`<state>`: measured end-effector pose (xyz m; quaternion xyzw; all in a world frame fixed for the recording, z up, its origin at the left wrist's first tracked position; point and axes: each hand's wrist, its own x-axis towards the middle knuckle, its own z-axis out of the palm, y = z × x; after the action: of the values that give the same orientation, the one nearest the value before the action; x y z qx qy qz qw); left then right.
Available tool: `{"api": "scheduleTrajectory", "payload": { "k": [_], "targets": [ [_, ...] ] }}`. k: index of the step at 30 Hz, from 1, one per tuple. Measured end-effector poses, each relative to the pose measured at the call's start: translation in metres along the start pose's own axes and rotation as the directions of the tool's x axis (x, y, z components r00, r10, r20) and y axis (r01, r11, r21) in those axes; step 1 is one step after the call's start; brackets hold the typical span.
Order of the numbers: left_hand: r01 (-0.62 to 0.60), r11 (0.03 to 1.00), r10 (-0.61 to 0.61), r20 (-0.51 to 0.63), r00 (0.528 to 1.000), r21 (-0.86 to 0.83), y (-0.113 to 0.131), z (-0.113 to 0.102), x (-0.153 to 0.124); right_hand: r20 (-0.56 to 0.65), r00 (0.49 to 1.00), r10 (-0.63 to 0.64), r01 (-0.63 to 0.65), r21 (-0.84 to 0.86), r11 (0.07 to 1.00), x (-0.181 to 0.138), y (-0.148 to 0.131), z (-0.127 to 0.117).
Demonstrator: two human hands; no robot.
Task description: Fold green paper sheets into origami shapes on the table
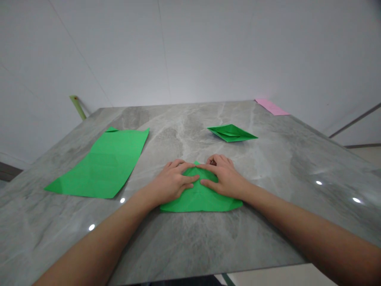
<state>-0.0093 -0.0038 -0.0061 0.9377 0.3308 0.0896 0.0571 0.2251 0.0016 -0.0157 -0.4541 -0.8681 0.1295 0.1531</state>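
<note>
A folded sheet of green paper (202, 201) lies flat near the front of the table, its straight edge toward me and a peak at the far side. My left hand (175, 180) rests on its left half, fingers stretched across it. On the right half lies my right hand (224, 176), the index finger reaching to the peak and the thumb on the middle. Both index fingertips nearly meet just below the peak. Beyond my hands, to the right, sits a folded green paper boat (232, 133).
A larger green sheet (107, 165), slightly curled with one far corner folded, lies on the left of the grey marbled table (178, 246). Pink paper (272, 107) sits at the far right corner. A white wall (193, 51) stands behind the table.
</note>
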Motion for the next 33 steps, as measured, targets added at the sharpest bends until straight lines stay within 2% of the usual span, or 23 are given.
{"api": "scheduleTrajectory", "payload": {
  "k": [4,8,12,17,25,33],
  "targets": [
    [0.044,0.988,-0.05,0.036,0.998,0.151,0.02,0.0,0.005,0.001,1.0,0.005,-0.005,-0.065,0.998,0.005,-0.003,0.002],
    [0.051,0.958,-0.069,0.057,0.996,0.282,0.04,0.012,0.011,0.028,0.999,-0.018,0.022,-0.146,0.989,0.008,-0.006,0.002],
    [0.079,0.945,-0.097,0.039,0.995,0.317,0.044,0.026,0.014,0.035,0.999,-0.004,0.011,-0.196,0.981,0.009,-0.008,0.001],
    [0.068,0.966,-0.08,0.038,0.996,0.249,0.038,0.029,0.016,0.038,0.999,0.018,-0.011,-0.194,0.981,0.01,-0.008,0.0],
    [0.136,0.984,-0.142,0.044,0.989,0.111,0.036,0.028,0.013,0.084,0.996,0.019,-0.001,-0.216,0.976,0.012,-0.001,-0.002],
    [0.023,0.99,-0.029,-0.042,0.999,-0.141,0.017,0.015,0.01,0.089,0.996,-0.031,0.047,-0.175,0.983,0.009,-0.001,-0.005]
  ]
}}
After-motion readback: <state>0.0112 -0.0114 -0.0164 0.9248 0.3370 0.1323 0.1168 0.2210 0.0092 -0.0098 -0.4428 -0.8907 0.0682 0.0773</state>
